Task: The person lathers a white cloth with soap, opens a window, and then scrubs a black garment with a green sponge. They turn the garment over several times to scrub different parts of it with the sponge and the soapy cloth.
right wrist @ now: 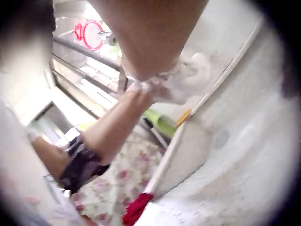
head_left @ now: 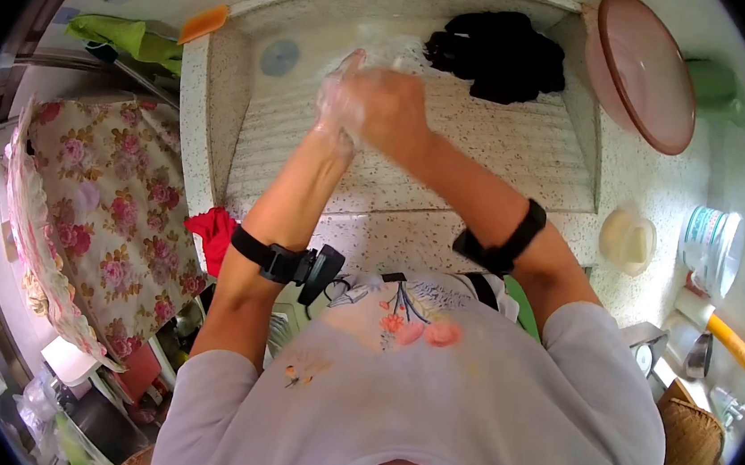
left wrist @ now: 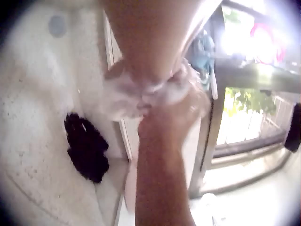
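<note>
Both hands meet over the left part of a speckled stone washing basin (head_left: pixel 451 164). My right hand (head_left: pixel 393 109) is curled into a fist against my left hand (head_left: pixel 336 103), which is coated in white suds. Between and beyond them shows a soapy white cloth (right wrist: pixel 192 77), bunched up in the right wrist view; its shape blurs into the foam. The left wrist view has the same white bundle (left wrist: pixel 120 99) pressed between the hands, with the left fingers mostly hidden. A black wet garment (head_left: pixel 501 57) lies at the basin's far right.
A pink plastic basin (head_left: pixel 643 75) leans at the right rim. Red cloth (head_left: pixel 213 237) hangs at the front left corner, near an orange block (head_left: pixel 203 24) on the left rim. A flowered cover (head_left: pixel 109 216) stands left. The drain (head_left: pixel 280 58) is at back left.
</note>
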Available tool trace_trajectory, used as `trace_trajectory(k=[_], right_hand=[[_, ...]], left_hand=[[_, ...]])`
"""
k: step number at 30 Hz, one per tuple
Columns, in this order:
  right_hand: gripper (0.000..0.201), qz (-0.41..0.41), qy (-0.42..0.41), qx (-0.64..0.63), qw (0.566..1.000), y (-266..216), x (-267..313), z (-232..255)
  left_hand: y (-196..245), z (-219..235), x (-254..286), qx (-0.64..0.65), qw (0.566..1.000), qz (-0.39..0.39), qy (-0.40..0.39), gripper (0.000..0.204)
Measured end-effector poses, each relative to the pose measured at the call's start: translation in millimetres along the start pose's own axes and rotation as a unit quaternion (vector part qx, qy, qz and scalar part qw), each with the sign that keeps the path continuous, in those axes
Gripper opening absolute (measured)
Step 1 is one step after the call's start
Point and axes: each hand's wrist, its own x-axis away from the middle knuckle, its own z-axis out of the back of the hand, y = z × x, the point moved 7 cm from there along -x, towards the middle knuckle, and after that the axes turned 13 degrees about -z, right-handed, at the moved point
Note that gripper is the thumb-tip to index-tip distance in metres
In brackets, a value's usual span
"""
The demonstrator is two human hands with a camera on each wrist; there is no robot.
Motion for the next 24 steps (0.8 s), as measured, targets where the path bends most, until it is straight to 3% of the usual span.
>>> trace_trajectory(k=[1, 3, 4, 7, 8, 11, 12, 13, 15, 16, 18, 19, 20, 23, 24], right_hand=[[0.007, -0.064, -0.055, 0.011, 0.996, 11.3, -1.1, -3.5], [0.007, -0.187, -0.152, 0.032, 0.97, 41.5, -12.7, -11.2], [0.007, -0.108, -0.089, 0.003, 0.99, 18.6, -15.4, -0.9], [0.007, -0.014, 0.03, -0.081, 0.996, 10.2, -3.4, 1.8], [0.007, -0.138, -0.113, 0.052, 0.983, 48.5, -2.5, -21.5], [0.009, -0.084, -0.073, -0.096, 0.989, 13.3, -9.7, -6.6], [0.02, -0.011, -0.121, -0.06, 0.991, -16.5, -7.8, 2.4], [0.012, -0.068, -0.12, -0.035, 0.99, 2.4, -8.8, -1.6], [0.007, -0.176, -0.111, 0.011, 0.978, 44.4, -18.3, -10.7], [0.005, -0.161, -0.11, 0.045, 0.98, 38.5, -15.6, -10.7], [0.003, -0.064, -0.028, -0.044, 0.997, 8.1, -12.1, -2.3], [0.002, -0.023, 0.007, -0.089, 0.996, -5.9, -2.6, 4.3], [0.004, -0.033, -0.03, -0.011, 0.999, 20.8, 1.1, -8.0], [0.005, -0.119, -0.147, 0.032, 0.982, 34.1, -5.5, -15.6], [0.005, -0.119, -0.119, -0.028, 0.985, 11.4, -11.3, -3.8]], left_hand=[[-1.6, 5.3, 6.0, 0.038, 0.997, 0.025, 0.068, 0.025], [-2.7, 4.8, 4.2, 0.062, 0.992, 0.07, 0.083, 0.023], [-3.4, 3.3, -1.8, 0.08, 0.989, 0.087, 0.092, 0.023], [-12.1, 0.4, 2.1, 0.101, 0.985, 0.107, 0.093, 0.023], [-13.2, 1.3, 5.6, 0.101, 0.985, 0.105, 0.09, 0.024], [-10.9, 2.1, -4.0, 0.104, 0.989, 0.084, 0.071, 0.027], [-4.9, -4.3, -3.1, 0.031, 0.997, 0.074, 0.009, 0.028], [2.6, -12.1, -1.8, -0.042, 0.996, 0.058, -0.051, 0.028], [16.6, -19.6, 15.1, -0.01, 0.983, 0.134, 0.123, 0.029], [6.9, -12.3, 7.6, 0.041, 0.986, 0.129, 0.102, 0.029], [-8.7, -5.2, -5.6, 0.157, 0.979, 0.118, 0.062, 0.029], [-8.0, -3.8, 4.6, 0.125, 0.983, 0.108, 0.075, 0.03], [-3.3, -9.1, 5.3, 0.09, 0.989, 0.09, 0.075, 0.031], [-2.4, -7.5, 0.4, 0.079, 0.992, 0.066, 0.076, 0.035], [-3.5, -3.3, -2.2, 0.107, 0.989, 0.071, 0.073, 0.038]])
